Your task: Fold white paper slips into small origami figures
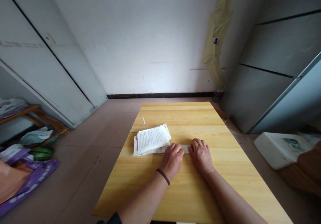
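Observation:
A narrow folded strip of paper (185, 149) lies on the wooden table, and both hands press on it. My left hand (172, 160) has curled fingers closed over the strip's left part, its fingertips hidden beneath. At the right end my right hand (201, 154) grips the paper with bent fingers. Only a short pale piece shows between the two hands. Just left of my left hand sits a loose stack of printed sheets (152, 139), slightly askew, one red-marked edge sticking out. Whether the strip touches the stack I cannot tell.
The light wooden table (183, 117) stands near a white wall. A small thin white object (143, 120) lies at its far left. A white foam box (281, 148) is on the floor at right. Bags and a watermelon (42, 153) lie at left, by a low wooden rack (37, 117).

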The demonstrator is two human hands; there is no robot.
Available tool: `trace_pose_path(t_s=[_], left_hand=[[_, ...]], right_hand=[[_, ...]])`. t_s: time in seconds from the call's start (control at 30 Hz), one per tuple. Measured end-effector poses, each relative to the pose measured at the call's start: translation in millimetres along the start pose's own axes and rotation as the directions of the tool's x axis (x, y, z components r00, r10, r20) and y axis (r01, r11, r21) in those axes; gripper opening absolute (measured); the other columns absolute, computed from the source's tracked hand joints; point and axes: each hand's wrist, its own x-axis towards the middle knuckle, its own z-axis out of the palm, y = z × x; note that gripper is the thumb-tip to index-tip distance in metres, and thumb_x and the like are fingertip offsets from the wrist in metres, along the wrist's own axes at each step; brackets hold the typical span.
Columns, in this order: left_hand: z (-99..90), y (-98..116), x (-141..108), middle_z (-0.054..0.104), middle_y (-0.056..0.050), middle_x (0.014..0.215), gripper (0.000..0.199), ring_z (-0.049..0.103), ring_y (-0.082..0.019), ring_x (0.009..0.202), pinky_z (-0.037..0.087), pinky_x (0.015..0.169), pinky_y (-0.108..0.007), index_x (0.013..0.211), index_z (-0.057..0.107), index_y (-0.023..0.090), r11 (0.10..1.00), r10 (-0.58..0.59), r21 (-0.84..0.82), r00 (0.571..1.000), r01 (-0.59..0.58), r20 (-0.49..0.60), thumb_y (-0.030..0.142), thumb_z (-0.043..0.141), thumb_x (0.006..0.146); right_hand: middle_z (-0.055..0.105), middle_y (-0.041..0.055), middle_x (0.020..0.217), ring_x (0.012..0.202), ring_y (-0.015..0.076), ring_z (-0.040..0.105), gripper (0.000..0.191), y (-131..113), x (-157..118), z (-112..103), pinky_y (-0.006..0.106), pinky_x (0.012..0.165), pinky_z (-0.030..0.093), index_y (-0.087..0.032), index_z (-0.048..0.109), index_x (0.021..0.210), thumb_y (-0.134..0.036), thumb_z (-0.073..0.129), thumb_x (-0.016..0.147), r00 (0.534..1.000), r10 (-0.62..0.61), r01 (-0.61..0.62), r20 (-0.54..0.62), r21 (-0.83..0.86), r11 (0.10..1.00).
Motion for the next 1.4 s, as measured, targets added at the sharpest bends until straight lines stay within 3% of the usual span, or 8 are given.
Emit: trace_pose_path(t_s=[0.13, 0.43, 0.6, 0.73, 0.87, 1.1, 1.4], left_hand=[[-5.3, 4, -2, 0.059, -0.005, 0.09, 0.015, 0.052, -0.02, 0.091, 0.045, 0.081, -0.033, 0.086, 0.059, 0.019, 0.995, 0.065, -0.073, 0.998, -0.063, 0.013, 0.011, 0.047, 0.086], [5.2, 3, 9, 0.059, -0.007, 0.093, 0.007, 0.054, -0.021, 0.092, 0.048, 0.084, -0.036, 0.087, 0.059, 0.016, 1.0, 0.017, 0.014, 0.998, -0.018, 0.054, 0.016, 0.054, 0.082], [5.2, 1, 7, 0.059, -0.007, 0.099, 0.013, 0.053, -0.022, 0.097, 0.048, 0.088, -0.037, 0.094, 0.059, 0.015, 1.0, 0.014, -0.008, 0.999, -0.014, 0.049, 0.017, 0.055, 0.083], [6.6, 1, 6, 0.059, -0.008, 0.103, 0.014, 0.053, -0.022, 0.1, 0.048, 0.091, -0.037, 0.095, 0.06, 0.015, 0.999, 0.003, -0.038, 0.999, -0.002, 0.044, 0.017, 0.054, 0.083], [7.8, 1, 5, 0.06, -0.009, 0.106, 0.017, 0.054, -0.023, 0.101, 0.047, 0.092, -0.037, 0.095, 0.062, 0.014, 0.999, -0.006, -0.051, 0.999, 0.008, 0.046, 0.014, 0.049, 0.084], [4.8, 3, 4, 0.06, -0.01, 0.114, 0.033, 0.053, -0.023, 0.107, 0.045, 0.097, -0.037, 0.113, 0.058, 0.013, 0.998, -0.023, -0.055, 0.997, 0.027, 0.079, 0.013, 0.049, 0.081], [2.2, 5, -2, 0.058, -0.012, 0.124, 0.031, 0.05, -0.026, 0.116, 0.036, 0.105, -0.043, 0.113, 0.06, 0.015, 0.993, -0.105, 0.054, 0.994, 0.103, 0.031, 0.026, 0.05, 0.086]], right_hand=[[0.063, 0.0073, 0.1, 0.093, 0.0238, 0.051, 0.01, 0, 3, 1, 0.035, 0.076, 0.035, -0.02, 0.057, 0.085, -0.021, 0.047, 0.09, 1.0, -0.004, 0.004, 0.004, -0.046, 0.999], [0.063, 0.0091, 0.101, 0.096, 0.0241, 0.052, 0.015, 0, 24, 4, 0.034, 0.076, 0.037, -0.019, 0.059, 0.089, -0.024, 0.045, 0.092, 0.999, -0.016, 0.021, 0.04, -0.124, 0.992], [0.065, 0.0088, 0.099, 0.094, 0.0232, 0.054, 0.02, 9, 22, 4, 0.034, 0.077, 0.041, -0.02, 0.062, 0.087, -0.025, 0.043, 0.092, 1.0, -0.001, 0.0, 0.016, 0.016, 1.0], [0.057, 0.0108, 0.127, 0.111, 0.0236, 0.052, 0.03, 19, 10, 0, 0.036, 0.087, 0.043, -0.02, 0.061, 0.113, -0.024, 0.04, 0.093, 0.987, -0.162, 0.162, -0.008, 0.12, 0.979], [0.048, 0.008, 0.141, 0.13, 0.0273, 0.037, 0.04, 16, -4, -6, 0.043, 0.101, 0.035, -0.021, 0.054, 0.13, -0.035, 0.039, 0.095, 0.928, -0.363, 0.358, 0.085, 0.073, 0.931], [0.041, 0.0075, 0.145, 0.135, 0.0286, 0.033, 0.052, 12, -10, -5, 0.048, 0.107, 0.027, -0.02, 0.044, 0.139, -0.048, 0.032, 0.096, 0.902, -0.38, 0.388, 0.208, -0.002, 0.922], [0.04, 0.006, 0.145, 0.135, 0.0269, 0.034, 0.048, 20, -15, -5, 0.049, 0.106, 0.026, -0.023, 0.047, 0.137, -0.045, 0.033, 0.097, 0.92, -0.349, 0.361, 0.177, -0.041, 0.932]])
